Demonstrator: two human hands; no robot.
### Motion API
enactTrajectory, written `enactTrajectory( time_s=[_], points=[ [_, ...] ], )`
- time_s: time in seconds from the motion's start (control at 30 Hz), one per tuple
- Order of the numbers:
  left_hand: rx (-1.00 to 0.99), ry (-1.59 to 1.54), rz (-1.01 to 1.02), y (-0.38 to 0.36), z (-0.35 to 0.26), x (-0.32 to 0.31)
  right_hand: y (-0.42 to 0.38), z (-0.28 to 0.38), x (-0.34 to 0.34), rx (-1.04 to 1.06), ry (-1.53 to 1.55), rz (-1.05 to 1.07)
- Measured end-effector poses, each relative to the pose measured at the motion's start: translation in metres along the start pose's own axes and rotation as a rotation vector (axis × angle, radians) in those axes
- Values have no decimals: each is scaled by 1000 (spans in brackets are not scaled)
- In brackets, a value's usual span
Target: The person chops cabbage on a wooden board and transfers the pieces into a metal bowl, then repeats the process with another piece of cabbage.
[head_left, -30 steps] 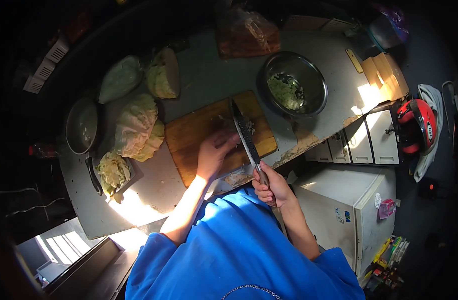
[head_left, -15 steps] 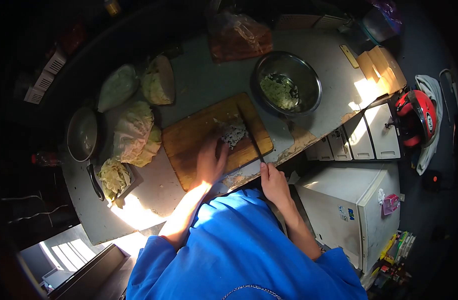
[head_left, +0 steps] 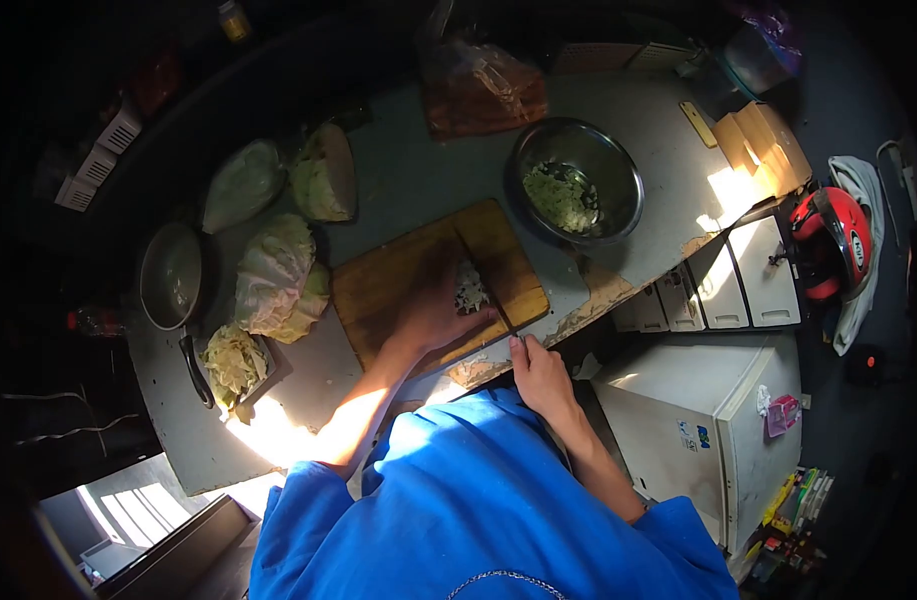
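Left hand (head_left: 443, 312) has shifted toward the knife (head_left: 490, 290) since the preceding frame; the pile of chopped pieces (head_left: 469, 290) now shows narrower, between that hand and the blade. Pile location: on the wooden cutting board (head_left: 383, 290), toward its right part, just beside the left fingers and thumb; shadow hides whether they touch it. Left hand: palm down, partly open, thumb apart from the fingers, no object seen in its grasp. Right hand (head_left: 540, 375): closed around the knife handle at the board's near edge, thumb along the top. Blade runs away from the person across the board, on the right side of the pile, seen as a thin dark line. Left forearm reaches in from the lower left; right forearm angles up from the lower right. Metal bowl (head_left: 628, 190) with chopped greens (head_left: 561, 197) stands beyond the board, to its right.
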State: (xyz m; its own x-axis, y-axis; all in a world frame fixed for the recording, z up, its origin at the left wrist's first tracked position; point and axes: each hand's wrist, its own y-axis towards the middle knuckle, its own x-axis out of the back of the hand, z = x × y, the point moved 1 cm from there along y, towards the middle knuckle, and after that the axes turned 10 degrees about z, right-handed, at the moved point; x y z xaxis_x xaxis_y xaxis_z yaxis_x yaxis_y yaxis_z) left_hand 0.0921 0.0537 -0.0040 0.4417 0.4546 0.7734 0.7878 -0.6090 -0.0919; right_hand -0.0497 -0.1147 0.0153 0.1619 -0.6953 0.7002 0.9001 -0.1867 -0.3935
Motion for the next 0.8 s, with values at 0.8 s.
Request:
enactTrajectory(
  time_s=[0.8],
  points=[
    [-178,-96,26,11,14,-39,13,-18,-1,-85,134,71]
  ],
)
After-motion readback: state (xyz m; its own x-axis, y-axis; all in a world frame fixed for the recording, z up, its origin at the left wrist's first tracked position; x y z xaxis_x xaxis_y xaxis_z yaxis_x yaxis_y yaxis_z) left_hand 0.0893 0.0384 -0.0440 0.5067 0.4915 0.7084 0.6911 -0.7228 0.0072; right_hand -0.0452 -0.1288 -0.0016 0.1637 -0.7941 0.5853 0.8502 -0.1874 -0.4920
